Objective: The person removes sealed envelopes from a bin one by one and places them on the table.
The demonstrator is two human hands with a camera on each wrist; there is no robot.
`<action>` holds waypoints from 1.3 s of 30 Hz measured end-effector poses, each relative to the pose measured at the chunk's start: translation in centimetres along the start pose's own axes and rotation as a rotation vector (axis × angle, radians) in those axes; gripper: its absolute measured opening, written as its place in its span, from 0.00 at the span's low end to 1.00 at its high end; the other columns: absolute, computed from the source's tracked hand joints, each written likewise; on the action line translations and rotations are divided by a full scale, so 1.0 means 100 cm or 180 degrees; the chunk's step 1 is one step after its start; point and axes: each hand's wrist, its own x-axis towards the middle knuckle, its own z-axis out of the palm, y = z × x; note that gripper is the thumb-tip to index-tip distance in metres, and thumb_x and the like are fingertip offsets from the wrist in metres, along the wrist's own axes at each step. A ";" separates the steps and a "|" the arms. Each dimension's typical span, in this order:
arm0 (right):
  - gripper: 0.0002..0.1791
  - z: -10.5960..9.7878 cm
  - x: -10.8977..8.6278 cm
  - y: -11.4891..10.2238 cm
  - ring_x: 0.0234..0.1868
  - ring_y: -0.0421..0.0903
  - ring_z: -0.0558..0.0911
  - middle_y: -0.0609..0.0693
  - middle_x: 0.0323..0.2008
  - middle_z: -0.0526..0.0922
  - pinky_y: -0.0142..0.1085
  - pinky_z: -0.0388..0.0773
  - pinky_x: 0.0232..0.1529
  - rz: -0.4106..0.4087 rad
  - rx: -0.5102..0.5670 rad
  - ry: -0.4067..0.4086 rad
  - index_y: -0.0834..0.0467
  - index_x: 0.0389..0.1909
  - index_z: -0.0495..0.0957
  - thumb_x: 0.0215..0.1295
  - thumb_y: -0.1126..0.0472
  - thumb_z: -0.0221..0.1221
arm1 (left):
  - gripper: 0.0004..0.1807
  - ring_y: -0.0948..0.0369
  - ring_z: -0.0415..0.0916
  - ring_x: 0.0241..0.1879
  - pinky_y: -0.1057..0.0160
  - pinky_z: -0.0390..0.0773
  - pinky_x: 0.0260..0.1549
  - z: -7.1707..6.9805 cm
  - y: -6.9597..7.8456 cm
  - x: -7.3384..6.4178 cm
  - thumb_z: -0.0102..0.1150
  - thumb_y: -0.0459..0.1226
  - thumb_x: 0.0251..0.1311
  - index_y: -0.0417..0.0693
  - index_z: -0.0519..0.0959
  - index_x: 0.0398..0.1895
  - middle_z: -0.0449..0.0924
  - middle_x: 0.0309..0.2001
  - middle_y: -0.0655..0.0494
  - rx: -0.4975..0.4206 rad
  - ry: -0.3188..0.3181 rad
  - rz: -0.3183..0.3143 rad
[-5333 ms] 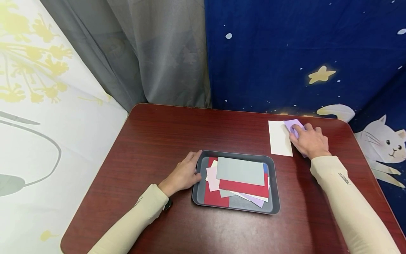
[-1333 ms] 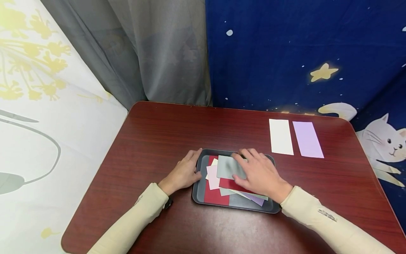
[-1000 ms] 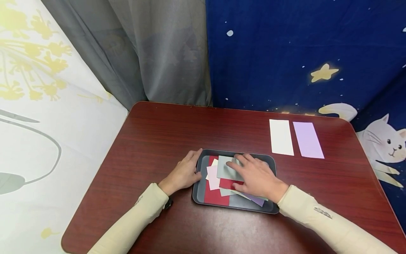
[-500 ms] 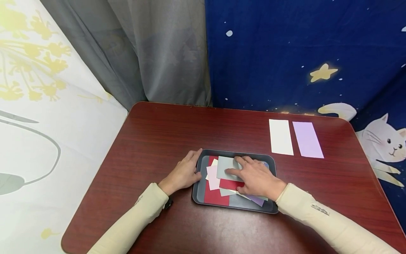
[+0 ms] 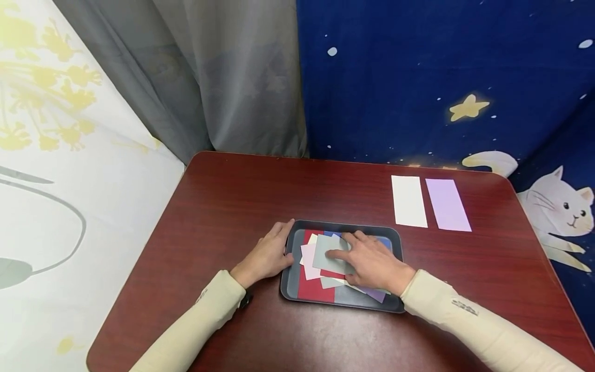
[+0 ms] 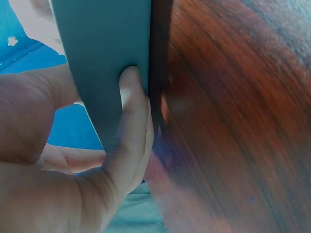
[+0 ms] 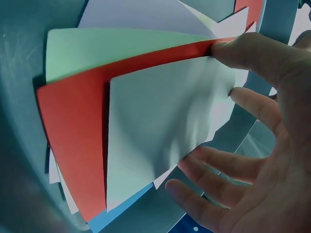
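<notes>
Compared with the earliest frame, we note the right hand (image 5: 374,263) has left the purple card (image 5: 448,204) at the far right of the table (image 5: 218,217) and is over the tray (image 5: 290,284); the purple card, which overlapped the white card (image 5: 409,201) then, lies flat just to its right, a narrow gap between them. Against half a second ago, the grey card (image 7: 155,111) sits slightly nearer and more to the left, skewed, and a blue card (image 7: 121,216) shows more along the far side. The left hand (image 5: 266,258) has not moved. We find the grey card topmost on the heap inside the tray: plain, rectangular, matte, bowed and rippled toward its right part, where the right hand pinches it between the thumb at its near edge and the fingers at its far side. The left hand grips the tray's left wall, thumb on the inner side and fingers outside. In the dark grey, shallow tray we record a red card (image 7: 73,145) directly under the grey one, then a pale green card (image 7: 97,53) and a lavender card (image 7: 141,17) fanned toward the near side, a pink card (image 5: 309,263) at left and a red sheet (image 5: 316,292) flat on the floor at the left.
</notes>
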 end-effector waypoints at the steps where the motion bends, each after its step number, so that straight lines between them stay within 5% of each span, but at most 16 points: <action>1: 0.39 0.000 0.000 0.000 0.61 0.63 0.80 0.65 0.68 0.79 0.59 0.86 0.53 -0.0006 -0.0011 0.0000 0.40 0.71 0.84 0.56 0.48 0.83 | 0.50 0.60 0.77 0.37 0.53 0.83 0.46 0.000 0.000 0.000 0.74 0.33 0.67 0.39 0.57 0.88 0.68 0.76 0.42 0.0007 0.0007 -0.0004; 12: 0.38 0.000 0.000 -0.002 0.60 0.61 0.79 0.63 0.68 0.80 0.57 0.87 0.49 -0.0058 -0.0024 0.0035 0.40 0.71 0.83 0.57 0.47 0.81 | 0.50 0.60 0.76 0.36 0.54 0.82 0.43 0.001 -0.001 -0.002 0.74 0.32 0.66 0.38 0.58 0.88 0.68 0.76 0.41 -0.0002 0.0024 -0.0039; 26: 0.37 -0.009 0.000 0.002 0.62 0.61 0.80 0.61 0.67 0.79 0.61 0.82 0.57 -0.0146 -0.0124 0.0235 0.40 0.70 0.84 0.56 0.50 0.80 | 0.49 0.63 0.75 0.33 0.53 0.80 0.42 0.002 -0.001 -0.001 0.73 0.32 0.66 0.37 0.58 0.87 0.69 0.75 0.42 -0.0009 0.0063 0.0057; 39: 0.34 -0.015 -0.003 0.004 0.62 0.60 0.78 0.61 0.69 0.78 0.58 0.87 0.50 -0.0238 -0.0220 0.0350 0.40 0.68 0.85 0.56 0.52 0.76 | 0.49 0.63 0.75 0.34 0.52 0.80 0.44 0.001 0.001 -0.002 0.73 0.32 0.66 0.37 0.58 0.87 0.69 0.75 0.42 -0.0016 0.0025 0.0003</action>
